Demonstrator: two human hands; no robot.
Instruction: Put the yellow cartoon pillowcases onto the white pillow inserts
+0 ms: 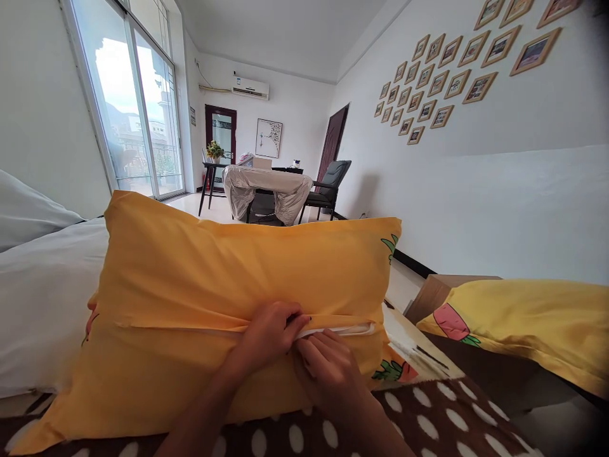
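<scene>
The pillow [228, 266] stood on its long edge on the dotted blanket [259, 441], directly before the person, with a long slit running across its face. White filling [354, 330] showed through the slit's right part. At this gap the two hands nearly met. The left hand [276, 324] had its fingers bent and its thumb close to the forefinger, pinching the upper edge of the cloth. The right hand [328, 368] was curled, nearly closed, on the lower edge; how its thumb sat could not be told. A second pillow [537, 324], yellow, lay to the right, well apart from the hands.
</scene>
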